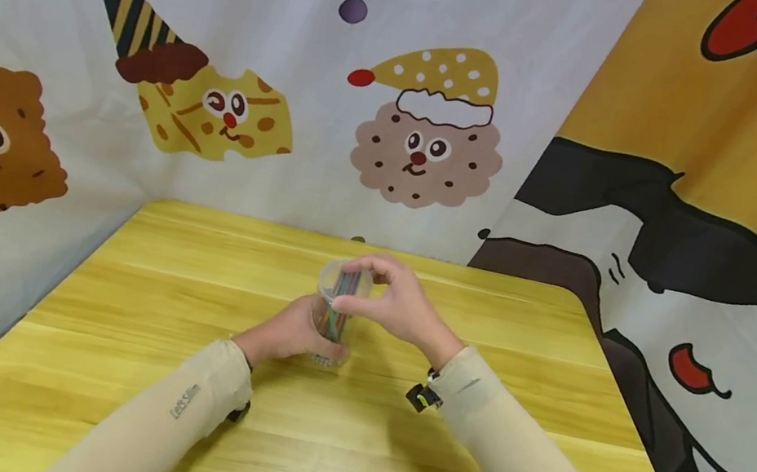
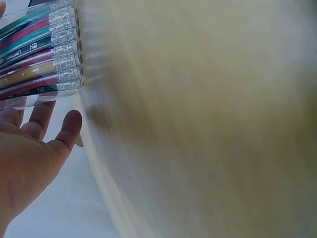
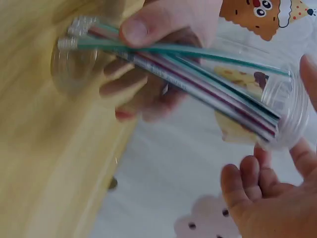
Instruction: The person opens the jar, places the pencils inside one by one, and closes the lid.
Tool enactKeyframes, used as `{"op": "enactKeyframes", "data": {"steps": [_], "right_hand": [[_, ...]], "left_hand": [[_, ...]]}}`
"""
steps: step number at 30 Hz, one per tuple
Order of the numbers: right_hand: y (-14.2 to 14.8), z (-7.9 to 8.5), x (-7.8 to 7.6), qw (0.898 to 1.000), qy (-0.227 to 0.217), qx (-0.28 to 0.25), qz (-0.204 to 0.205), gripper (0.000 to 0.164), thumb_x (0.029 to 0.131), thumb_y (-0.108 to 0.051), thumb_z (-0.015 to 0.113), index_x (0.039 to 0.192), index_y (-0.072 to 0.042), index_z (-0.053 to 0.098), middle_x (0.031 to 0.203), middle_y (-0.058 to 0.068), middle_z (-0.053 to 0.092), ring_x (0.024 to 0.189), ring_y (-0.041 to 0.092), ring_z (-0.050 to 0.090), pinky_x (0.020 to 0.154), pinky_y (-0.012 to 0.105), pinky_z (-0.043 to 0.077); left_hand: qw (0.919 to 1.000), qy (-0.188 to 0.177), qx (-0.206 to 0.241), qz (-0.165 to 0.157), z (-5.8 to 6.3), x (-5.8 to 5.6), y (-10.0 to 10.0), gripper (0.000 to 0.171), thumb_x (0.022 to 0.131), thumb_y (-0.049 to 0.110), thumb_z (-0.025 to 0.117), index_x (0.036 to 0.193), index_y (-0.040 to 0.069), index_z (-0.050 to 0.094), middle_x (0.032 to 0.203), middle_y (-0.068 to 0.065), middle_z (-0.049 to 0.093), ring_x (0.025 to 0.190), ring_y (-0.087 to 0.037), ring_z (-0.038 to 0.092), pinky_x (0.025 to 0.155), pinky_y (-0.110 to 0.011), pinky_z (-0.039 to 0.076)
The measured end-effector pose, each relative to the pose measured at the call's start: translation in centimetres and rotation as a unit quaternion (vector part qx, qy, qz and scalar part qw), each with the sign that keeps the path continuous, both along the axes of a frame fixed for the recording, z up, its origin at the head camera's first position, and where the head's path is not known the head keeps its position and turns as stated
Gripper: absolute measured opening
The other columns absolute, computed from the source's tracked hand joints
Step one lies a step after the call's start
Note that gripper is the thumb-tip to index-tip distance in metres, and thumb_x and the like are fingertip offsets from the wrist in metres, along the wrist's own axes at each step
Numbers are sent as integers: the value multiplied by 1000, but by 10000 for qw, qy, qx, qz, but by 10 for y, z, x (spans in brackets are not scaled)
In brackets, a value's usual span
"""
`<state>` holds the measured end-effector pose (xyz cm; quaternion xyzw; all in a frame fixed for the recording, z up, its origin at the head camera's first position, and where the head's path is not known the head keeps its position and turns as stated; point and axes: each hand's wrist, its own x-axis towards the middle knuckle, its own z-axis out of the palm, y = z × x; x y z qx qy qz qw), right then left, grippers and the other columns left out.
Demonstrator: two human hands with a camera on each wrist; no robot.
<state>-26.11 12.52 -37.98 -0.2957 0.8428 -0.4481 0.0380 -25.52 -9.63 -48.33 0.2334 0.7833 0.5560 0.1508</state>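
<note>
A clear plastic jar [image 1: 330, 319] with several coloured pencils [image 3: 198, 82] inside stands over the middle of the table, a little tilted. My left hand [image 1: 292, 331] grips its body low down, the thumb across the front. Silver ferrules and eraser ends [image 2: 67, 47] point to the jar's bottom in the left wrist view. At the top, my right hand [image 1: 398, 301] holds the round rim [image 3: 292, 106], thumb on one side and fingers on the other. The pencils' other ends reach up close to the mouth.
The wooden table [image 1: 199, 241] runs to a back edge against a white cartoon-print cloth [image 1: 271, 21]. A yellow and white cloth [image 1: 726, 200] hangs along the right. A small black device [image 1: 423, 396] is strapped at my right wrist.
</note>
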Motion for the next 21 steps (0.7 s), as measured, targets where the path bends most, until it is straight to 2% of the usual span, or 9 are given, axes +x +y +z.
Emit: {"op": "enactKeyframes", "data": {"steps": [2,4,6,8,11,14,16,18,21], "right_hand": [[2,1,-2,9999,-39,40,145,47,89,-33,89,133,-23,73,142,-5,67,129,21,60,110,50,51],[7,3,-6,9984,-184,110,518,48,93,-27,86,138,-22,71,152,-4,62,140,21,56,116,52,47],[12,5,-11,9950,-466,190,860,50,95,-23,83,144,-24,69,161,-6,55,149,20,50,121,53,44],[14,7,-12,9924,-702,277,974,53,96,-25,83,146,-27,68,165,-8,51,154,20,46,123,53,43],[10,7,-7,9958,-656,290,570,52,93,-33,86,142,-32,70,161,-10,55,153,20,48,122,52,45],[-1,1,7,9996,-125,167,-165,53,88,-42,90,137,-31,74,152,-8,64,147,23,53,119,52,48],[-8,-3,15,9981,289,97,-533,55,86,-47,90,136,-27,75,147,-6,68,143,24,56,118,53,49],[-11,-5,18,9967,499,72,-644,56,86,-48,89,136,-24,75,145,-4,69,141,26,57,118,55,47],[-9,-2,13,9992,309,108,-225,52,91,-39,87,138,-22,73,151,0,65,145,26,54,122,58,43]], "left_hand": [[10000,-27,-24,10,1,0,0,93,85,17,92,163,27,42,161,2,52,148,-24,49,123,-56,42],[10000,-60,-39,13,0,0,1,95,84,18,93,163,28,42,161,3,53,149,-23,48,124,-56,40],[10000,-76,-46,9,-1,1,2,95,83,17,94,162,28,42,160,3,53,150,-23,48,125,-57,39],[10000,-75,-27,-16,-1,2,2,94,84,18,93,162,28,43,160,3,55,149,-24,50,123,-57,41],[10000,-88,14,-41,-1,2,1,93,84,18,93,162,29,43,159,3,55,148,-24,51,121,-56,43],[10000,-89,23,-3,0,2,1,92,86,18,92,162,28,43,160,3,54,146,-24,51,119,-54,46],[9999,-100,-27,49,1,1,0,90,87,18,91,162,28,43,159,3,53,143,-24,53,116,-52,48],[9999,-84,-98,73,0,1,1,88,88,18,90,161,27,43,158,2,54,140,-24,54,113,-50,49],[9998,-88,-144,61,1,1,-1,88,88,18,90,162,26,43,156,1,55,139,-24,54,114,-50,49]]}}
